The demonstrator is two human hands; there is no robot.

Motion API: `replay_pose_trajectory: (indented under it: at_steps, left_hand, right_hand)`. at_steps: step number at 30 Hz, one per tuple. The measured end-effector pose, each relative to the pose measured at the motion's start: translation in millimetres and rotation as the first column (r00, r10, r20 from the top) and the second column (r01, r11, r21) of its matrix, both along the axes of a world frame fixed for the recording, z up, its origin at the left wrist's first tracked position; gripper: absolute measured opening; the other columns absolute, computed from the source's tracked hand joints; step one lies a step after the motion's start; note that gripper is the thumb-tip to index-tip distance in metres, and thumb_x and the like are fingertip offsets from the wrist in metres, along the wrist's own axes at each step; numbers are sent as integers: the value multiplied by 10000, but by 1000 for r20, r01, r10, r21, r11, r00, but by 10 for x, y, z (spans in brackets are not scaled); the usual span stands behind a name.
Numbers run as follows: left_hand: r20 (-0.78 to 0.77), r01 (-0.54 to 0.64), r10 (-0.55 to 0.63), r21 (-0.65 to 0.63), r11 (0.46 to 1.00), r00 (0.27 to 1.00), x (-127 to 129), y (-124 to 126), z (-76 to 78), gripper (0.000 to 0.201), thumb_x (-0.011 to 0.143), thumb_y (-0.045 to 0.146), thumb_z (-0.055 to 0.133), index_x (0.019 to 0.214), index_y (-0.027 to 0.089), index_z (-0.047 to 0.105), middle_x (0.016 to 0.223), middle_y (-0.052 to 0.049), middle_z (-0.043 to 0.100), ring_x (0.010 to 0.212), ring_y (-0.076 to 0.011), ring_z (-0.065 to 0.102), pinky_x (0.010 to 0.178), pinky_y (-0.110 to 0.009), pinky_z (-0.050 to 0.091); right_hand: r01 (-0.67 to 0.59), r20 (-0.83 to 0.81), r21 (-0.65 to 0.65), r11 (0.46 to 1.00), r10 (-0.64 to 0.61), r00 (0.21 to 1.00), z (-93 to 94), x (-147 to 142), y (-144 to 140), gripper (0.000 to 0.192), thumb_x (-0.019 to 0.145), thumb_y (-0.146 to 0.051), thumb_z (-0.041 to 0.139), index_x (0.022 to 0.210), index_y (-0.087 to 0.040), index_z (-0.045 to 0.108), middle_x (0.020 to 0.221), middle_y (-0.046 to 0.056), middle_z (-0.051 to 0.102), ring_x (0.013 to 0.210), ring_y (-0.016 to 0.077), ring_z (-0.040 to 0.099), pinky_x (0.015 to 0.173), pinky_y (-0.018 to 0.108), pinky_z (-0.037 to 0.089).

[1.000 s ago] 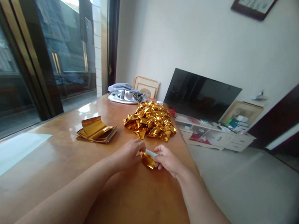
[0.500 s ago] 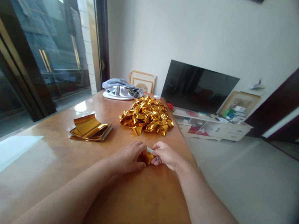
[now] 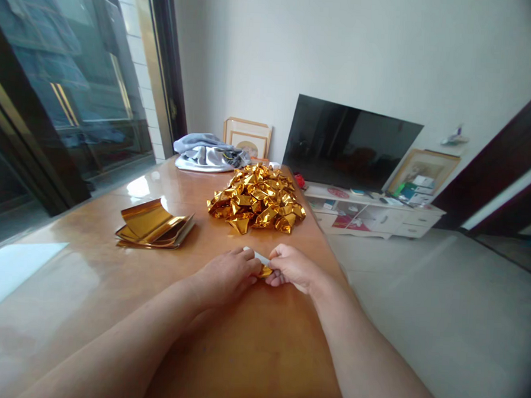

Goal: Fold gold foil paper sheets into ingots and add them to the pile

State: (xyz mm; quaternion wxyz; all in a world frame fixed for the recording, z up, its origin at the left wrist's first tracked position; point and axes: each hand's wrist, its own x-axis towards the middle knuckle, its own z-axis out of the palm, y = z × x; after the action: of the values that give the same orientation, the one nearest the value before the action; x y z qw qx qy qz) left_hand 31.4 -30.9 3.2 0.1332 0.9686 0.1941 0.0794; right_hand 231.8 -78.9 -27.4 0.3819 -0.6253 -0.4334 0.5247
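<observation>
Between my hands is a small sheet of gold foil paper [image 3: 265, 271], its pale back showing along the upper edge. My left hand [image 3: 232, 271] is closed on the sheet's left part, fingers bent over it and hiding much of it. The right end is pinched between the thumb and fingers of my right hand [image 3: 289, 267]. Just beyond lies a heap of folded gold foil pieces [image 3: 260, 200]. To the left, a stack of flat gold foil sheets [image 3: 155, 226] rests with its top sheets curled up.
The glossy wooden table [image 3: 240, 346] has its right edge close to my right forearm. Bundled grey-blue cloth [image 3: 209, 154] lies at the far end. A pale sheet [image 3: 12, 269] is at the left. Beyond stand a television [image 3: 348, 144] and a low white cabinet [image 3: 380, 220].
More of the sheet's pale back shows between my hands, and less gold. My left fingers have shifted over the sheet. The whole view has moved slightly.
</observation>
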Motion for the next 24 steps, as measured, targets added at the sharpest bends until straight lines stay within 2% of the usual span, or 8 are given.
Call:
replay_pose_trajectory:
  at_steps: [4,7,9,12,14,17,24]
  left_hand:
    - [-9,-8,9,9,1000,1000,20,-3,-5,182,954,242,486,1016,234,656,1025,-72,601,984,-223,560,861,-325,458]
    - [-8,-10,10,6,1000,1000,34,-8,-10,191,960,256,483,1015,228,663,1028,-80,607,981,-229,564,858,-331,458]
    - [-20,-2,3,16,1000,1000,41,-14,-4,203,967,268,474,1018,220,664,1026,-84,610,975,-232,565,853,-337,458]
    - [-38,4,-3,38,999,999,53,-22,7,212,969,270,470,1024,218,668,1012,-83,615,971,-232,562,858,-344,450]
    - [-43,-6,9,52,999,999,60,-21,5,222,970,273,466,1014,220,677,991,-81,616,953,-230,562,858,-352,442]
    - [-27,-27,29,66,997,999,64,-8,-22,232,965,283,469,989,222,692,965,-82,617,922,-233,566,854,-370,431]
    - [60,-96,94,24,995,994,64,45,-128,193,913,262,517,962,240,703,960,-68,640,939,-227,585,861,-346,427]
  right_hand:
    - [-60,198,-7,998,60,978,67,63,-41,74,849,-250,571,882,-185,562,687,36,677,573,146,622,510,223,457]
    - [-125,412,159,979,49,910,103,137,-68,43,785,-201,596,822,-182,606,732,9,661,642,126,580,535,200,393]
    - [-235,491,225,946,99,866,105,174,-76,73,754,-163,600,816,-182,634,783,-4,663,710,129,578,587,202,396]
    - [-380,509,157,911,255,822,83,204,-78,140,726,-126,606,844,-186,652,776,-22,652,704,128,570,603,206,390]
    - [-403,508,109,909,298,808,65,212,-76,138,715,-143,647,846,-185,652,748,-30,639,669,124,556,582,207,374]
    - [-403,491,93,911,310,814,49,222,-68,127,729,-199,696,848,-180,656,745,-27,645,660,127,557,586,213,382]
    - [-387,512,118,914,278,813,40,238,-42,99,799,-238,662,859,-169,701,783,-8,678,700,137,568,644,227,413]
